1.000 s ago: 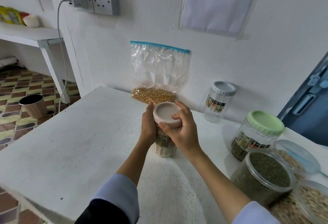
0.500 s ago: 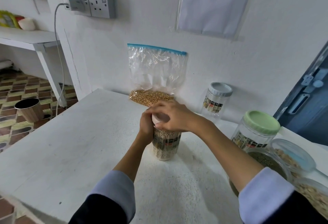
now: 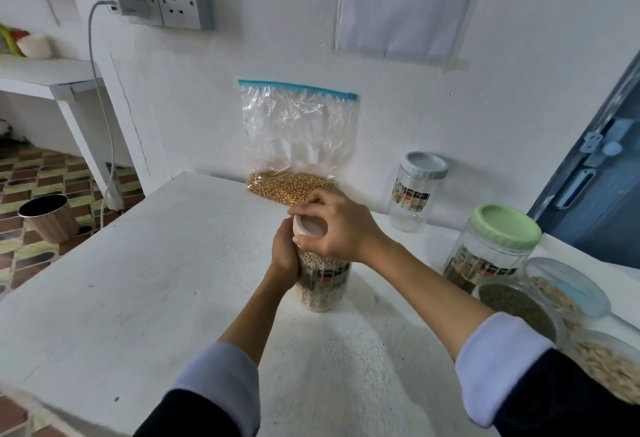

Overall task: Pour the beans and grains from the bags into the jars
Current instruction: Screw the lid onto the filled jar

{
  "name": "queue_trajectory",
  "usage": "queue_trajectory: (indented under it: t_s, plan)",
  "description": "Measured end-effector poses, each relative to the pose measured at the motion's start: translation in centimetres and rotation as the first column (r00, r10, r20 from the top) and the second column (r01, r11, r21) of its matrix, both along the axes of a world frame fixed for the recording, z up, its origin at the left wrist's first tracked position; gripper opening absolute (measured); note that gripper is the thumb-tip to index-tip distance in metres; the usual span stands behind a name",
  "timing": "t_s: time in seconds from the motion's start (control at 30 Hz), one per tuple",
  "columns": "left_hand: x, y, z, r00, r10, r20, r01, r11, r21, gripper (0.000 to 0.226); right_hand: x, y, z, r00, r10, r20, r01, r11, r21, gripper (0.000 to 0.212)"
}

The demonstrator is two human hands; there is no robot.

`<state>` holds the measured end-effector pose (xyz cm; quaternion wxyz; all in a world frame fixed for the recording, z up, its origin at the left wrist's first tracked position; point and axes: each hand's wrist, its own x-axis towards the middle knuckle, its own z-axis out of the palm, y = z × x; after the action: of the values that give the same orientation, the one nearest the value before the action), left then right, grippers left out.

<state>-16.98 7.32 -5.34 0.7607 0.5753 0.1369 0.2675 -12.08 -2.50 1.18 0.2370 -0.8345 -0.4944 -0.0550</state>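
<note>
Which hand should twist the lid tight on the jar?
The right hand. Its fingers already curl over the pale lid, while the left hand grips the side of the jar of grains and can hold it steady.

The left hand (image 3: pixel 284 256) holds a full jar (image 3: pixel 323 286) on the white table (image 3: pixel 138 280). The right hand (image 3: pixel 341 225) grips its lid (image 3: pixel 309 228).

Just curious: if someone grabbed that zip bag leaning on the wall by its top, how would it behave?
The zip bag looks thin and crinkled, so probably floppy. Its yellow kernels fill only the bottom, so it would likely hang bottom-heavy and sag.
</note>
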Motion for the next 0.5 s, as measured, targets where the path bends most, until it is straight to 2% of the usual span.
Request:
queue_trajectory:
  t_s: [0.07, 0.13, 0.27, 0.37, 0.43, 0.5]
  plan:
    - [0.2, -0.7, 0.1, 1.000, 0.015, 0.012, -0.015, 0.998, -0.053, 0.043, 0.1, -0.3, 0.0, 1.000, -0.019, 0.015, 0.019, 1.000, 0.004, 0.046]
    - [0.7, -1.2, -0.2, 0.998, 0.064, -0.003, -0.064, 0.997, -0.042, 0.040, 0.4, -0.9, -0.2, 1.000, -0.020, 0.014, 0.020, 1.000, -0.006, 0.046]
    - [2.5, -2.8, -1.3, 0.987, 0.145, -0.069, -0.142, 0.989, 0.051, 0.030, 1.2, -2.9, 0.3, 0.996, -0.088, 0.019, 0.089, 0.995, -0.041, 0.045]
    - [4.2, -4.6, -2.0, 0.991, 0.115, -0.072, -0.103, 0.984, 0.148, 0.028, 1.6, -5.2, 0.5, 0.988, -0.153, 0.022, 0.154, 0.985, -0.072, 0.044]
    - [5.3, -6.5, -2.0, 0.991, 0.059, -0.124, -0.024, 0.963, 0.270, 0.023, 2.1, -7.2, 0.5, 0.978, -0.208, 0.011, 0.208, 0.975, -0.077, 0.044]
    - [6.3, -8.4, -2.1, 0.995, 0.001, -0.099, 0.024, 0.969, 0.245, 0.028, 2.6, -9.3, 0.5, 0.962, -0.273, -0.001, 0.272, 0.959, -0.074, 0.049]
